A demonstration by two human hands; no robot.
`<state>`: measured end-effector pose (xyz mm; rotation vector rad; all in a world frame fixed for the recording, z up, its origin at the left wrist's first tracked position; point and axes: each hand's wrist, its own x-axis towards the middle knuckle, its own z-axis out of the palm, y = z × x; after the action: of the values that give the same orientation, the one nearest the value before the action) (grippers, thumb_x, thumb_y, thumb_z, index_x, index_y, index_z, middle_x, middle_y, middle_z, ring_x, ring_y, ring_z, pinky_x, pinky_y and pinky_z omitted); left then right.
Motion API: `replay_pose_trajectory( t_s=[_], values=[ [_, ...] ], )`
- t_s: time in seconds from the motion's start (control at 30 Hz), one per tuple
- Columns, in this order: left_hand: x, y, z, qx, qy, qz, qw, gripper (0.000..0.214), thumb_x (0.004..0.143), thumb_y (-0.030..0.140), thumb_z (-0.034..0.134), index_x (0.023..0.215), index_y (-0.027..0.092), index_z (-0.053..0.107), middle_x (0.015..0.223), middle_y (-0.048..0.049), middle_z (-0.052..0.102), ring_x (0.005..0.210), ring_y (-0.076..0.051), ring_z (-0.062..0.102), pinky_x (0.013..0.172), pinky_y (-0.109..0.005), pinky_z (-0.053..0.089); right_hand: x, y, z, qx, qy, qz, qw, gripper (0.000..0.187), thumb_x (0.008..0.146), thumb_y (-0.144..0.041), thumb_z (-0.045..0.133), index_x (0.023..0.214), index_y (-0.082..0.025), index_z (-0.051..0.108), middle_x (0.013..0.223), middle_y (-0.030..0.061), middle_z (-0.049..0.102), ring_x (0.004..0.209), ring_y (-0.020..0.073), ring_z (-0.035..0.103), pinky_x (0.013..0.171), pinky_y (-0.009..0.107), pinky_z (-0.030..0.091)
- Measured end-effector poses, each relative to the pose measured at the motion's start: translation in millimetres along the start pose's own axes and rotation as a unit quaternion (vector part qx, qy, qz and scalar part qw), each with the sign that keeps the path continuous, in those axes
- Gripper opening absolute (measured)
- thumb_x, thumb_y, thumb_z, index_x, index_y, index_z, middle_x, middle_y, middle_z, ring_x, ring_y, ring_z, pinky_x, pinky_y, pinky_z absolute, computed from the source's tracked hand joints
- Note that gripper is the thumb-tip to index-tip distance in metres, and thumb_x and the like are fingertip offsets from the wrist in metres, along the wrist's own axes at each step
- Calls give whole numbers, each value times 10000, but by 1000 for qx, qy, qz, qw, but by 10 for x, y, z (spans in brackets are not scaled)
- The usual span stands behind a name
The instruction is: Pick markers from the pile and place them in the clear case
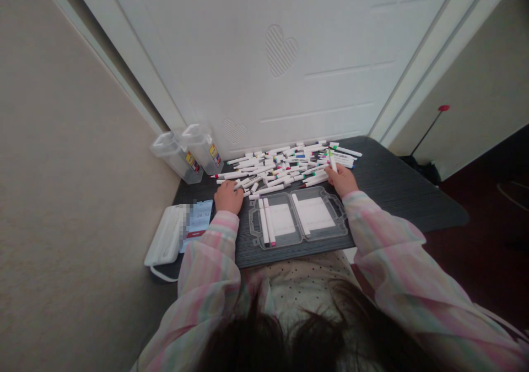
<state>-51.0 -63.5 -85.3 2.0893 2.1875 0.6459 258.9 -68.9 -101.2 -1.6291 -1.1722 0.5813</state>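
Note:
My right hand [342, 181] is closed around a white marker [333, 161] with a green tip, held upright at the right end of a loose pile of white markers [275, 168]. At the pile's left edge, my left hand [228, 197] has its fingers curled on another marker [238, 185], partly hidden by the fingers. Between my forearms lies an open clear plastic case [300, 217]. Two markers [266, 222] rest side by side in its left half, one with a pink end. A single marker [301, 215] lies along the left side of its right half.
Two clear plastic containers [202, 149] stand at the back left against the white door [248, 47]. A phone [198, 226] and a white case with a strap [163, 237] lie left of my left forearm. The dark tabletop [397, 195] extends to the right.

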Motion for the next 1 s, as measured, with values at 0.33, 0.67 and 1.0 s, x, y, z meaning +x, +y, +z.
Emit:
replay_pose_trajectory(
  t_s=[0.33,0.67,1.0],
  values=[
    [5,-7,4,3,0,-1,1000,248,766,210,475,991,144,557,1082,-72,547,1002,-195,493,845,-370,388,17,16,-6,-4,-8,-1,1000,234,662,-415,493,647,-183,511,435,-55,402,434,100,373,484,256,303],
    [-3,-7,9,-2,0,-3,1000,243,767,213,474,987,150,556,1091,-77,541,1011,-200,487,850,-368,379,55,87,14,4,-5,0,1000,253,647,-435,502,666,-183,520,433,-57,405,435,99,379,468,247,302],
    [9,-22,23,-7,9,15,1000,213,775,241,494,950,140,559,1043,-64,557,988,-183,489,848,-366,380,33,48,8,5,-7,-1,1000,252,651,-432,497,673,-183,521,427,-57,411,422,99,377,461,250,298]
  ],
)
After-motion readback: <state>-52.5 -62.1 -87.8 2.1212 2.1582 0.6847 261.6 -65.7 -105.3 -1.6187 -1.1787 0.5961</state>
